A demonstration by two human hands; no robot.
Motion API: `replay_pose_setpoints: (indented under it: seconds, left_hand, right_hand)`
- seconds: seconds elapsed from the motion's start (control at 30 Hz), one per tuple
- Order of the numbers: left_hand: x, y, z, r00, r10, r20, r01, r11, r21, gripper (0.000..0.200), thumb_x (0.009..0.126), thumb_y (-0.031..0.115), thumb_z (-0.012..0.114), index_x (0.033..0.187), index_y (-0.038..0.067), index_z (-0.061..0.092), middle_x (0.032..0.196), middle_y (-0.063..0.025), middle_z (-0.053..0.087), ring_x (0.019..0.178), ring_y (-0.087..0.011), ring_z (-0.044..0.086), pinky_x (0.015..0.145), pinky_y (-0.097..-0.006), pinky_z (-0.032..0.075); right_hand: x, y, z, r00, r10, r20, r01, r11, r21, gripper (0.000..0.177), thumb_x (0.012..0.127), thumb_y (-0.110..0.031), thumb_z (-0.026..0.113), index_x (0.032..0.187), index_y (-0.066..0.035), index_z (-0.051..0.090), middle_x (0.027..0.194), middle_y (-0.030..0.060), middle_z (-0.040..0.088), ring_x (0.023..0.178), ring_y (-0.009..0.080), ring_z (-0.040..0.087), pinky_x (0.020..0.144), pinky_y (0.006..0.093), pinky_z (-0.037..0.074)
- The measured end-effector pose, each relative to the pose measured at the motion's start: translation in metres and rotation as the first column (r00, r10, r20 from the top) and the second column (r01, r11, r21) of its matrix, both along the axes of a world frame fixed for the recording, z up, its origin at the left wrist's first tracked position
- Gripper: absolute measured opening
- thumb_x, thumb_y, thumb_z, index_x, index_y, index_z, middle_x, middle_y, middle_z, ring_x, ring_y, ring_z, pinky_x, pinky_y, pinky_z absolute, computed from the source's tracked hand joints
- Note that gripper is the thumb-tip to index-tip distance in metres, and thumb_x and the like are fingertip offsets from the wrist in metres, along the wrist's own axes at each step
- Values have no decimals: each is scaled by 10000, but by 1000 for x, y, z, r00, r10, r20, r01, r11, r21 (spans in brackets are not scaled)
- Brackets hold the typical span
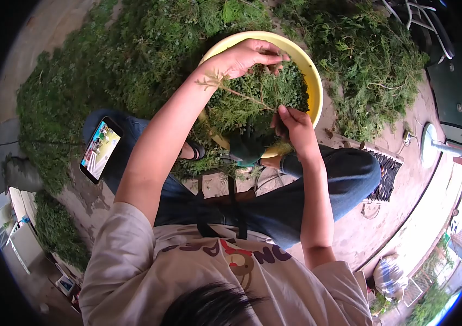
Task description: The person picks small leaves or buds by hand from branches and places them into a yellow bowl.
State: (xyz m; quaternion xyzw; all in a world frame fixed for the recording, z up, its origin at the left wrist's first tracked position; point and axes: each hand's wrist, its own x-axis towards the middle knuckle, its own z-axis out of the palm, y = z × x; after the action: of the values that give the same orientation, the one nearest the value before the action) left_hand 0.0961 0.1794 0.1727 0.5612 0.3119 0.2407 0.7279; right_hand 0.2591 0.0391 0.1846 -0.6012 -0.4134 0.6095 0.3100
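Observation:
A yellow basin stands between the feet, with many small green cones or berries inside. Over it is a leafy evergreen sprig with a thin brown stem. My right hand pinches the sprig's stem near the basin's right side. Above the basin's far part, my left hand has its thumb and fingers curled together near the leaf tips; whatever lies between them is too small to make out. Dark green material shows at the basin's near side.
Large heaps of cut evergreen branches lie left and ahead, with another heap at the right. A phone rests on the left thigh. Right of the knee are a dark woven crate and a fan-like round object.

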Motion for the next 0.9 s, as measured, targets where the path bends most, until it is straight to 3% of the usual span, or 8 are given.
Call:
replay_pose_setpoints:
  seconds: [0.27,0.33,0.43,0.53,0.6,0.73,0.77,0.9]
  left_hand:
    - [-13,14,-41,914,391,109,-383,920,-84,117,835,106,535,872,-2,559,729,-17,568,751,-119,552,650,-215,437]
    - [-25,26,-28,755,653,-62,-643,719,-262,302,879,286,435,1002,23,519,899,-75,565,887,-166,555,784,-257,479]
    - [-52,20,-47,810,498,-311,-544,836,-78,469,889,356,383,1264,81,328,1200,-130,432,1081,-213,467,876,-319,451]
    - [-49,-11,-45,810,349,-472,-460,877,-140,688,843,575,261,1339,100,221,1345,-121,274,1203,-301,322,952,-402,362]
    - [-48,-34,-44,956,233,-179,-284,891,-355,819,782,683,122,1293,79,332,1288,-112,381,1166,-248,379,942,-428,350]
    - [-28,-74,2,920,270,284,-95,857,-507,838,743,728,182,1253,102,407,1161,-119,506,1071,-208,477,901,-384,389]
    - [-29,-76,1,877,313,363,-56,819,-571,617,822,587,356,1164,93,496,1143,-87,525,1049,-208,492,874,-373,411]
    - [-22,-67,-9,881,466,-85,-469,833,-294,245,795,217,607,997,80,584,1056,-38,581,1029,-160,497,875,-341,399]
  right_hand:
    - [5,3,1,959,-152,-240,124,984,-130,375,891,-280,455,616,-37,534,520,-17,438,454,69,374,424,209,267]
    - [11,0,1,927,-124,-354,65,983,-172,360,894,-285,440,660,-31,542,537,13,474,474,98,421,437,219,309]
    - [17,3,6,725,-212,-656,42,963,-265,338,911,-278,384,824,-2,558,646,95,569,540,164,527,516,256,439]
    - [6,6,6,833,-175,-525,113,983,-148,359,918,-268,368,893,33,562,718,127,599,624,197,581,594,287,491]
    - [6,6,5,841,-170,-513,104,983,-154,383,923,-261,350,969,67,541,789,158,613,712,229,611,672,316,514]
    - [2,7,-4,816,-177,-550,87,979,-186,387,928,-263,335,1014,68,516,829,173,612,747,233,617,691,324,523]
    - [1,7,-4,805,-184,-564,70,974,-217,374,921,-261,358,1027,62,514,844,175,610,753,235,617,687,326,524]
    - [-7,8,12,819,-246,-519,102,952,-290,308,880,-181,455,1081,49,497,854,158,605,734,222,614,672,316,522]
